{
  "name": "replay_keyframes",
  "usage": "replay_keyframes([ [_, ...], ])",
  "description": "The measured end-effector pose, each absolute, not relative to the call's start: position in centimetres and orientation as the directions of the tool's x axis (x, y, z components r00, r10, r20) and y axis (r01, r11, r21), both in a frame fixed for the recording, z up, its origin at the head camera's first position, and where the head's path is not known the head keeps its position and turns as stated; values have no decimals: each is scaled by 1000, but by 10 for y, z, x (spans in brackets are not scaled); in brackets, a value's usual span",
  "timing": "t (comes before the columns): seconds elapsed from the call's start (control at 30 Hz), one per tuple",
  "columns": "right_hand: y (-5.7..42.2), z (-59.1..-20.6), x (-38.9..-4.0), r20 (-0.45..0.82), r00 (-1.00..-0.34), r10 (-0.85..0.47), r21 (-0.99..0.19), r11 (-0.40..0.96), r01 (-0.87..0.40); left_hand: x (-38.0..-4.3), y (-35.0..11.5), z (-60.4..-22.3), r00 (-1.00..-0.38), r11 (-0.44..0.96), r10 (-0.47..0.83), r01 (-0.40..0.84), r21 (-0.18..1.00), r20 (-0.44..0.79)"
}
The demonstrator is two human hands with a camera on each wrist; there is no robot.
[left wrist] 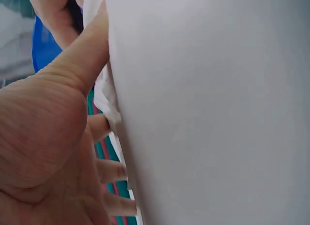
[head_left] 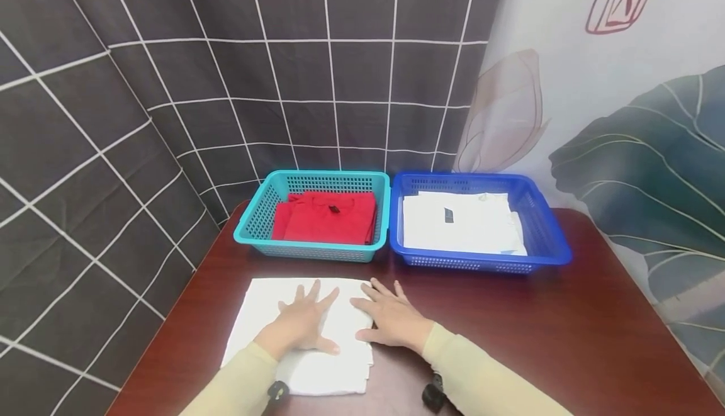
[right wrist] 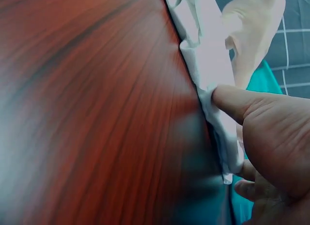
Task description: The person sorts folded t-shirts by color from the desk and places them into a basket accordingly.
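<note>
A folded white cloth (head_left: 345,375), layered at its right edge, lies flat on the table. On top of it my left hand (head_left: 300,320) rests with fingers spread; the left wrist view shows the thumb (left wrist: 82,51) and fingertips against the white fabric (left wrist: 208,109). My right hand (head_left: 393,316) lies across the cloth's right edge, fingers straight and apart. In the right wrist view its thumb (right wrist: 232,101) touches the side of the folded layers (right wrist: 213,65), and the other fingers are partly hidden behind them.
Behind the cloth stands a teal basket (head_left: 311,250) with folded red clothing (head_left: 328,221). Beside it, a blue basket (head_left: 557,252) holds folded white clothing (head_left: 467,227) with a dark label. Dark gridded fabric (head_left: 362,70) hangs behind the brown table (head_left: 510,315).
</note>
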State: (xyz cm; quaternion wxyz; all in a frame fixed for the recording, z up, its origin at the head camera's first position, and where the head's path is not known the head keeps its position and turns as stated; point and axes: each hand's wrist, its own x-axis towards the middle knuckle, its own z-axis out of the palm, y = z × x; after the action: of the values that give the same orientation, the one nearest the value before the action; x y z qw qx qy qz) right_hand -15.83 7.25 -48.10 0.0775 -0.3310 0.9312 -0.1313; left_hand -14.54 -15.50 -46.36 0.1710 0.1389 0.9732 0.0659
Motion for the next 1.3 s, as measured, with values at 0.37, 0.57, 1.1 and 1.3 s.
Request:
replay_keyframes([
  [0.37, 154, -478, -150, -36, -778, -627, -327, 743, -584, -143, -73, -467, -894, 952, 306, 278, 131, -328],
  [0.57, 193, -477, -147, -5, -780, -625, -321, 740, -591, -143, -32, -468, -895, 947, 321, 299, 118, -310],
  [1.1, 261, -465, -144, -42, -810, -585, -370, 762, -531, -145, 45, -462, -888, 949, 314, 296, 104, -336],
  [1.3, 267, -468, -142, 0, -811, -585, -418, 737, -531, -144, 42, -462, -881, 936, 351, 322, 143, -318],
])
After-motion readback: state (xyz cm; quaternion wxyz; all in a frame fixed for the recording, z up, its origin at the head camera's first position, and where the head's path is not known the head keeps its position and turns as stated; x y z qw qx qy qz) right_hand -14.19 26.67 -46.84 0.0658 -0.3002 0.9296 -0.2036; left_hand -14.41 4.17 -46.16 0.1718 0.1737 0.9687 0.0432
